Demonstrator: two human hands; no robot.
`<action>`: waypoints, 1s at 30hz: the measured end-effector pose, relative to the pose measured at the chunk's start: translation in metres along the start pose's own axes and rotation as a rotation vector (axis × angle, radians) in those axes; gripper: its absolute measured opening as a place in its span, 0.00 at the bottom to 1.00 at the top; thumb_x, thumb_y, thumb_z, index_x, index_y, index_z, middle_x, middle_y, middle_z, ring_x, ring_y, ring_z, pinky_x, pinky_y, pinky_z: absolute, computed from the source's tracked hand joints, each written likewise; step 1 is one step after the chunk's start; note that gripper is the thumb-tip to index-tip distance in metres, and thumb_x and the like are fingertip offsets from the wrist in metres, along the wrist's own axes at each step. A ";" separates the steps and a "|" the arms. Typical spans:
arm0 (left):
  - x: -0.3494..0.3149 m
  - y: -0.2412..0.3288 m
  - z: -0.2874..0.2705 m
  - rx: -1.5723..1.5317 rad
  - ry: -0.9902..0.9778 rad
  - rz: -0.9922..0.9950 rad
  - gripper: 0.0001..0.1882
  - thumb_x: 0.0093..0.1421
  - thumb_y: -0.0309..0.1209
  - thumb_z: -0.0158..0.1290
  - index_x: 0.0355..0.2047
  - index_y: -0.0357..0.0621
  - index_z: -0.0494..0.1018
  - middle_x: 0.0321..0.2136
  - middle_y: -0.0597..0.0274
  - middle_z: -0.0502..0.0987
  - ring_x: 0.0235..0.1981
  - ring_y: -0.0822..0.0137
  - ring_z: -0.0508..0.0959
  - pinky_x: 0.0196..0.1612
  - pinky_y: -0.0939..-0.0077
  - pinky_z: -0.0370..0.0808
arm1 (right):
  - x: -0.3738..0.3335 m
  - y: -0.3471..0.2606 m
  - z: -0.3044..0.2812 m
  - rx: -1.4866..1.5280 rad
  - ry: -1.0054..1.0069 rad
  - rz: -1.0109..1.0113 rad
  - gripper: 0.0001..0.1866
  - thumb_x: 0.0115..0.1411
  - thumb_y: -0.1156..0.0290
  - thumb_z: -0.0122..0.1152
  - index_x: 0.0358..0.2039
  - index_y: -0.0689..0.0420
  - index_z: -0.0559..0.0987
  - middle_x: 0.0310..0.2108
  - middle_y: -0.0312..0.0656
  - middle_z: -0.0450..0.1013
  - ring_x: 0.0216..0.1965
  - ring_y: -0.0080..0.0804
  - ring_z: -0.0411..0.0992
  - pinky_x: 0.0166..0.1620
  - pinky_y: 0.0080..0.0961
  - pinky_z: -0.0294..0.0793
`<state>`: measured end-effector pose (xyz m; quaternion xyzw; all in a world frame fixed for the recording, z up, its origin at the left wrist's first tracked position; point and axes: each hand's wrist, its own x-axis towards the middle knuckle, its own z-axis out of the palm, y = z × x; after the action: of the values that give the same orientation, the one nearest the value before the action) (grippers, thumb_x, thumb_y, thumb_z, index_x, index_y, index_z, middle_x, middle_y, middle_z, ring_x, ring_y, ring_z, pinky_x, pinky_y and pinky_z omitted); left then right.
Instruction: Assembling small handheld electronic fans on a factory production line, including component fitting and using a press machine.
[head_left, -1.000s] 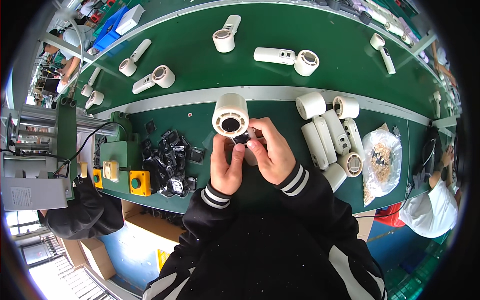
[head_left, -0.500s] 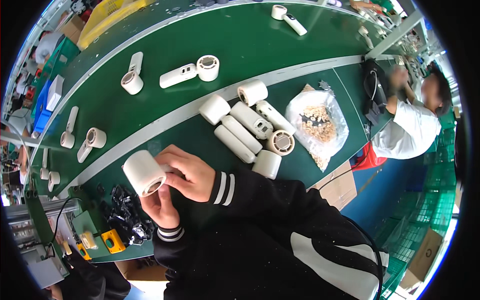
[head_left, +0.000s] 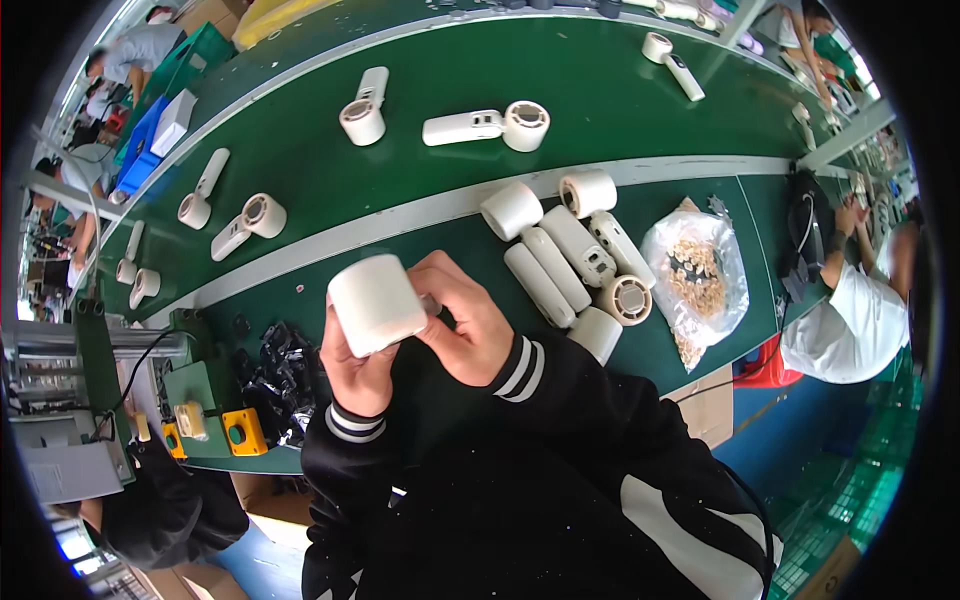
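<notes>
In front of my chest is a white handheld fan (head_left: 376, 304), its smooth round head turned with the side wall up; the rest of it is hidden by my fingers. My left hand (head_left: 357, 378) grips it from below and the left, thumb against the underside. My right hand (head_left: 468, 325) closes on its right side, fingers bent. On the green bench to the right lies a group of similar white fans (head_left: 552, 275), packed side by side. A clear bag (head_left: 737, 295) of small tan pieces rests beyond them.
A pale ledge (head_left: 400, 217) separates my bench from a green belt, where several white fans (head_left: 462, 128) lie spaced apart. Dark plastic pieces (head_left: 283, 375) are heaped left of my hands, near a yellow button box (head_left: 243, 432). A co-worker (head_left: 845, 320) sits at the right.
The fan has been turned in my hands, so the round opening in its head no longer shows. My view has swung, shifting the bench and fans rightward in the picture.
</notes>
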<state>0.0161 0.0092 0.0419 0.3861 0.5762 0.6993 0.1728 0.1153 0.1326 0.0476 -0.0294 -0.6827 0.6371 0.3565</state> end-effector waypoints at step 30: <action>0.037 -0.073 -0.006 0.617 0.154 0.110 0.36 0.63 0.43 0.52 0.62 0.31 0.51 0.56 0.37 0.60 0.56 0.42 0.63 0.60 0.55 0.60 | 0.125 0.088 -0.008 0.294 0.689 0.367 0.49 0.60 0.78 0.52 0.68 0.49 0.29 0.44 0.55 0.72 0.27 0.40 0.77 0.33 0.32 0.79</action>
<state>-0.0268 0.0511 -0.0139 0.3971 0.7506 0.5270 -0.0346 -0.0099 0.2176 0.0247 -0.3110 -0.4087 0.7338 0.4448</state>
